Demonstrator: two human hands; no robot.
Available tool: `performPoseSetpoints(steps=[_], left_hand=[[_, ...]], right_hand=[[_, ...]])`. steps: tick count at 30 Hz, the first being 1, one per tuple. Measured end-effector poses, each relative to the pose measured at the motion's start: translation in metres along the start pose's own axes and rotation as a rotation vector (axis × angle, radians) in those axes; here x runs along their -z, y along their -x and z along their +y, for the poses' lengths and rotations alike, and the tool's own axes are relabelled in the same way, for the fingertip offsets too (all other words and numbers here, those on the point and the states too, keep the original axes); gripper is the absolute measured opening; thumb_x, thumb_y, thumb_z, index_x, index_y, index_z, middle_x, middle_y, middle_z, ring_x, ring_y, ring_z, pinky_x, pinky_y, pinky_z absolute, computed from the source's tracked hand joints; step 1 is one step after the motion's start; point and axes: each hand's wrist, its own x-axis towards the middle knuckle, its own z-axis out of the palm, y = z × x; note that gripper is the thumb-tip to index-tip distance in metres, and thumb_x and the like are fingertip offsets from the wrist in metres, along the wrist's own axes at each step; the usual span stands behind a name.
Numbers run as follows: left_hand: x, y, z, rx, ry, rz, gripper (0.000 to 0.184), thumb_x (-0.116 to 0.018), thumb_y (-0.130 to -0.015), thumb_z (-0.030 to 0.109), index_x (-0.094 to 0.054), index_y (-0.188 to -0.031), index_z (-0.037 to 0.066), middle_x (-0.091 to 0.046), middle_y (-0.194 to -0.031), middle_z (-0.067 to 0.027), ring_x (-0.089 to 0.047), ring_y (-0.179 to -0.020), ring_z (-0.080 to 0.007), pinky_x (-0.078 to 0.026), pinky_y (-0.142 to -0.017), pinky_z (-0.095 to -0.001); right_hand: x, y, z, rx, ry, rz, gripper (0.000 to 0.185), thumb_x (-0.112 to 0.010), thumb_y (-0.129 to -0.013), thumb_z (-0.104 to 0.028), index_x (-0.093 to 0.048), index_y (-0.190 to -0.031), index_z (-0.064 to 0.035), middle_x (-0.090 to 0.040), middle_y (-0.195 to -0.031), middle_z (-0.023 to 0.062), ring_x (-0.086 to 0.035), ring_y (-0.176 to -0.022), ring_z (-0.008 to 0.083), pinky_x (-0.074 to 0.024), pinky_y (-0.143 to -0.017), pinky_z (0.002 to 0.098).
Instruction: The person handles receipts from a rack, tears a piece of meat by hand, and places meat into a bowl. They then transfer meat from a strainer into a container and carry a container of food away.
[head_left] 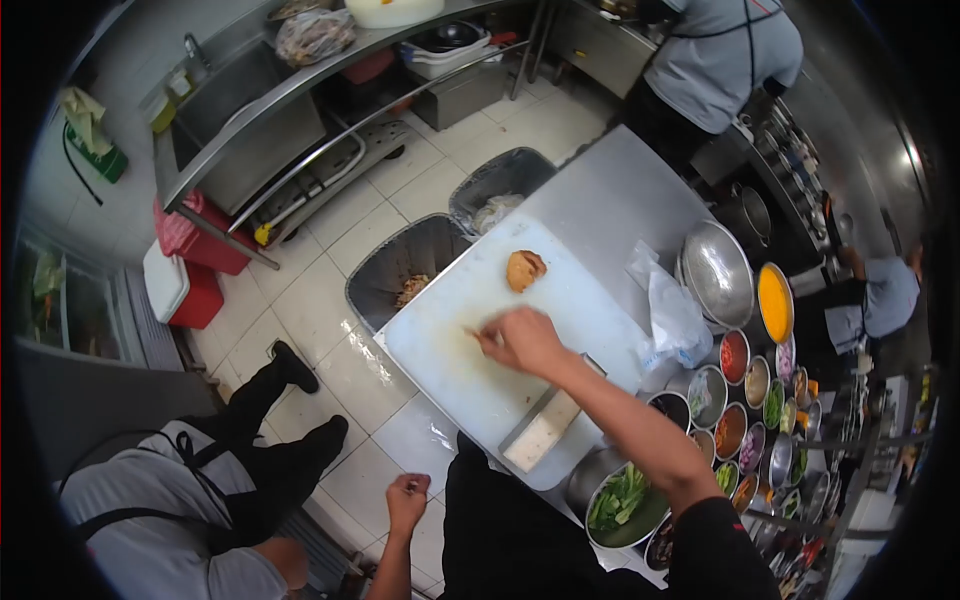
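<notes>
Stainless steel tops the table (pixel 620 185), with a white cutting board (pixel 425 325) laid on it. Two grey bins (pixel 365 265) stand beyond the board's left edge. A shiny steel bowl (pixel 718 275), a crumpled plastic bag (pixel 672 310) and crowded containers of chopped food (pixel 734 357) hem in its right side; a bowl of green leaves (pixel 620 500) sits at the near right. The right forearm (pixel 635 425) reaches across the board, passing over the upper end of a broad blade (pixel 545 425), whose long axis slants from lower left to upper right. The right hand (pixel 522 342) points left, fingers bunched; the left hand (pixel 407 500) hangs above the floor, fingers curled. Above the right hand, apart from it, lies a rounded brown lump (pixel 522 272), its rough broken side facing right. A small brown scrap (pixel 471 333) shows by the right fingertips; I cannot tell whether either hand pinches anything.
</notes>
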Motion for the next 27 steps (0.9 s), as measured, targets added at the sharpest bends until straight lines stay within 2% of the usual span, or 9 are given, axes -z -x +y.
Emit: performPoseSetpoints(steps=[4, 8, 10, 13, 18, 20, 23, 24, 27], left_hand=[[-0.017, 0.035, -0.083, 0.108, -0.317, -0.401, 0.043, -0.058, -0.083, 0.045, -0.068, -0.100, 0.007, -0.066, -0.092, -0.0199, -0.064, -0.089, -0.0326, -0.050, -0.071, -0.0371], [-0.017, 0.072, -0.074, 0.266, -0.219, -0.504, 0.069, -0.054, -0.081, 0.059, -0.059, -0.112, -0.002, -0.063, -0.105, -0.0216, -0.063, -0.093, -0.0324, -0.052, -0.077, -0.0345], [-0.006, 0.061, -0.041, 0.736, -0.322, -0.682, 0.070, -0.053, -0.082, 0.058, -0.060, -0.106, -0.007, -0.065, -0.101, -0.0191, -0.064, -0.087, -0.0306, -0.051, -0.079, -0.0346], [0.013, 0.043, 0.000, 0.434, -0.465, -0.710, 0.058, -0.056, -0.083, 0.052, -0.066, -0.094, -0.004, -0.067, -0.085, -0.0179, -0.066, -0.078, -0.0255, -0.050, -0.075, -0.0340], [0.006, 0.029, 0.073, -0.131, -0.466, -0.523, 0.045, -0.059, -0.084, 0.041, -0.068, -0.075, -0.002, -0.066, -0.069, -0.0124, -0.062, -0.066, -0.0215, -0.047, -0.065, -0.0331], [-0.006, 0.027, 0.064, -0.277, -0.608, -0.549, 0.051, -0.056, -0.085, 0.046, -0.065, -0.078, -0.003, -0.065, -0.075, -0.0202, -0.063, -0.074, -0.0365, -0.047, -0.067, -0.0397], [-0.032, 0.035, 0.028, 0.134, -0.869, -0.839, 0.067, -0.042, -0.088, 0.057, -0.059, -0.108, -0.005, -0.063, -0.099, -0.0246, -0.063, -0.092, -0.0301, -0.047, -0.085, -0.0388], [-0.030, 0.033, -0.015, -0.102, -0.549, -0.779, 0.070, -0.041, -0.089, 0.057, -0.047, -0.126, -0.002, -0.053, -0.120, -0.0207, -0.052, -0.112, -0.0277, -0.038, -0.097, -0.0415], [-0.052, 0.039, 0.018, -0.138, -0.697, -0.997, 0.068, -0.042, -0.089, 0.055, -0.048, -0.125, -0.002, -0.054, -0.119, -0.0201, -0.052, -0.110, -0.0271, -0.039, -0.096, -0.0407]], right_hand=[[0.044, -0.042, -0.001, 0.181, 0.056, 0.420, 0.054, -0.072, -0.072, -0.022, -0.053, -0.119, -0.0036, -0.065, -0.080, 0.0170, -0.062, -0.075, 0.0376, -0.0479, -0.070, 0.0449], [0.114, 0.018, -0.018, -0.025, -0.122, 0.451, 0.036, -0.074, -0.071, -0.021, -0.062, -0.099, -0.0018, -0.066, -0.081, 0.0128, -0.062, -0.072, 0.0297, -0.0471, -0.065, 0.0366], [0.139, 0.066, -0.021, -0.184, -0.209, 0.422, 0.024, -0.076, -0.070, -0.021, -0.064, -0.077, -0.0006, -0.063, -0.073, 0.0091, -0.058, -0.064, 0.0215, -0.0443, -0.059, 0.0307], [0.149, 0.140, -0.026, -0.121, -0.104, 0.767, 0.026, -0.077, -0.070, -0.018, -0.060, -0.060, -0.0008, -0.055, -0.056, 0.0048, -0.052, -0.055, 0.0141, -0.0411, -0.054, 0.0279], [0.149, 0.289, -0.047, -0.354, -0.607, 0.389, 0.016, -0.073, -0.077, -0.013, -0.065, -0.068, -0.0022, -0.058, -0.061, 0.0044, -0.054, -0.061, 0.0107, -0.0414, -0.057, 0.0262], [0.140, 0.345, -0.064, -0.410, -0.711, 0.086, 0.012, -0.071, -0.079, -0.012, -0.068, -0.079, -0.0011, -0.064, -0.071, 0.0055, -0.059, -0.066, 0.0149, -0.0441, -0.060, 0.0278], [0.107, 0.421, -0.082, -0.476, -0.926, -0.146, 0.026, -0.063, -0.087, -0.026, -0.067, -0.080, -0.0009, -0.063, -0.073, 0.0036, -0.057, -0.065, 0.0114, -0.0416, -0.055, 0.0260], [0.095, 0.446, -0.088, -0.571, -1.024, -0.197, 0.030, -0.062, -0.087, -0.030, -0.067, -0.078, -0.0011, -0.063, -0.073, 0.0025, -0.057, -0.065, 0.0097, -0.0413, -0.054, 0.0258], [0.059, 0.509, -0.104, -0.850, -1.208, -0.147, 0.036, -0.062, -0.086, -0.036, -0.067, -0.074, -0.0027, -0.064, -0.075, 0.0011, -0.058, -0.067, 0.0071, -0.0435, -0.053, 0.0249]])
